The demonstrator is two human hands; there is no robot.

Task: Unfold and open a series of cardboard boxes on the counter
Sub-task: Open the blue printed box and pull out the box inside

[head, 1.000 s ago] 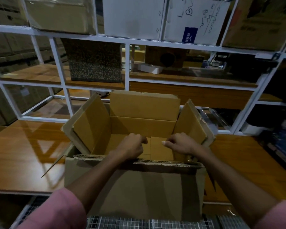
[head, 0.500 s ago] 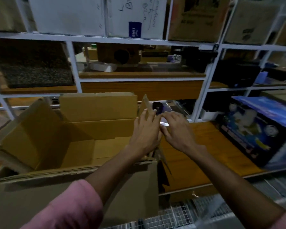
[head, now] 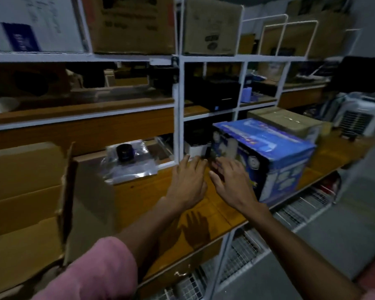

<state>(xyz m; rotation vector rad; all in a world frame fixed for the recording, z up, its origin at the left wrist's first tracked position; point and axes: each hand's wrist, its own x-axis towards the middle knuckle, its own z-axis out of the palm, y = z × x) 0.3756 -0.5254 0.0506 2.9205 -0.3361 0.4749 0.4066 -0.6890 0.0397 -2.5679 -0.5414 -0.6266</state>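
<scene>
Wooden worktop [head: 143, 198] carries the unfolded plain brown cardboard box [head: 24, 204], flaps up; beside it your left hand [head: 187, 182] and right hand [head: 232, 182], fingers spread and empty, near the unopened blue printed carton [head: 275, 154].

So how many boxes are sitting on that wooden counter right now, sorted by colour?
Brown cardboard: 2, the open box at the left edge and a closed one behind the blue box.
Blue printed: 1, the box that both open hands reach toward.
Total: 3, not counting the shelves above.
</scene>
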